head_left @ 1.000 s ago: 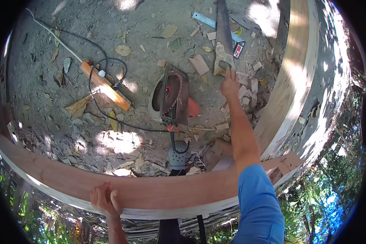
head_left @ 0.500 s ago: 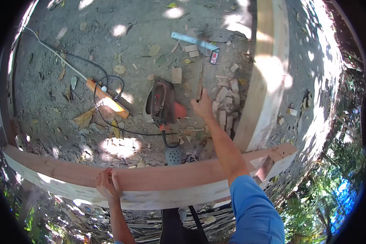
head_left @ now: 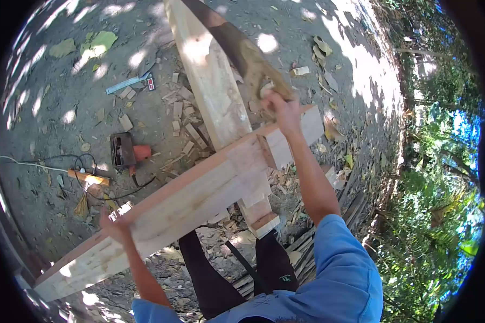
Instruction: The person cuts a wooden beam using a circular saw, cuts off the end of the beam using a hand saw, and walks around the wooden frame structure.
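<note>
The right hand (head_left: pixel 283 114) has its fingers closed round the wooden handle of a saw (head_left: pixel 246 55), just beyond the far edge of the near beam's right end. The blade points far and left, passes above the cross beam (head_left: pixel 210 86), and runs out at the far edge of view. To the right of the handle, ground with scattered leaves (head_left: pixel 322 47) gives the saw room, out to the plants (head_left: pixel 436 183) along the right side.

The near beam (head_left: pixel 183 212) slants from near left to mid right, its narrow pinkish face along the far edge. A notch (head_left: pixel 265 151) breaks it shortly before its right end. It lies across the cross beam, whose cut near end (head_left: pixel 264 223) sticks out on the near side, close to the person's dark-trousered legs (head_left: pixel 210 274).

The left hand (head_left: pixel 116 226) is at the near beam's far edge, left of the middle. Its fingers are blurred and look loosely bent; I cannot tell how far open they are or whether they grip.

Left of the cross beam, offcuts (head_left: pixel 178 111) crowd its edge. Farther left are a square (head_left: pixel 128 84) and a power tool (head_left: pixel 125 151), well apart from both hands, with a cord (head_left: pixel 141 186) looping near an orange block (head_left: pixel 89 177).
</note>
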`<state>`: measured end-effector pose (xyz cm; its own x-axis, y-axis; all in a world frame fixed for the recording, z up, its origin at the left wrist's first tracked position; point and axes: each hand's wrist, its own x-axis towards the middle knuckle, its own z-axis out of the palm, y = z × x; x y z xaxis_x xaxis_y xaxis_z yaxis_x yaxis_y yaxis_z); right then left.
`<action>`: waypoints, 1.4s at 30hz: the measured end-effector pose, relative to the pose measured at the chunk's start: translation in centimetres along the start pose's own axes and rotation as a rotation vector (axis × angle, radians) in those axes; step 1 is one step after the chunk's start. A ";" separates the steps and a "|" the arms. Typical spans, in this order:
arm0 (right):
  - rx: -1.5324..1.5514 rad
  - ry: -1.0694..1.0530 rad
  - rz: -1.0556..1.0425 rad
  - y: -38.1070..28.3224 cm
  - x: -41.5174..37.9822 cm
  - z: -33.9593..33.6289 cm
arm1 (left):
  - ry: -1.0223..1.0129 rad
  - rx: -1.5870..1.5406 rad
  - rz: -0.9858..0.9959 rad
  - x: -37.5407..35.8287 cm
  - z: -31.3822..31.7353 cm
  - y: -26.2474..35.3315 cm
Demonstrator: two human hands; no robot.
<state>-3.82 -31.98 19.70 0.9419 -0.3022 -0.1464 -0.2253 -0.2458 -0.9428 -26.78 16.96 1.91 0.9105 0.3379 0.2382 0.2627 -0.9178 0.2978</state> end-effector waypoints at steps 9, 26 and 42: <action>0.111 0.059 0.164 11.2 -16.4 -28.1 | -0.546 0.120 0.021 -19.2 2.6 33.5; 0.002 -0.194 0.190 18.4 -27.3 -38.9 | -0.803 0.267 -0.116 -17.5 4.2 35.0; -0.095 -0.291 0.123 22.9 -28.1 -35.1 | -0.322 -0.218 -0.319 -25.4 2.6 42.7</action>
<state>-44.16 -61.49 12.75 0.9348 -0.0629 -0.3495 -0.3510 -0.3129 -0.8826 -37.87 -31.33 6.21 0.8572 0.4814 -0.1831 0.5024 -0.7031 0.5033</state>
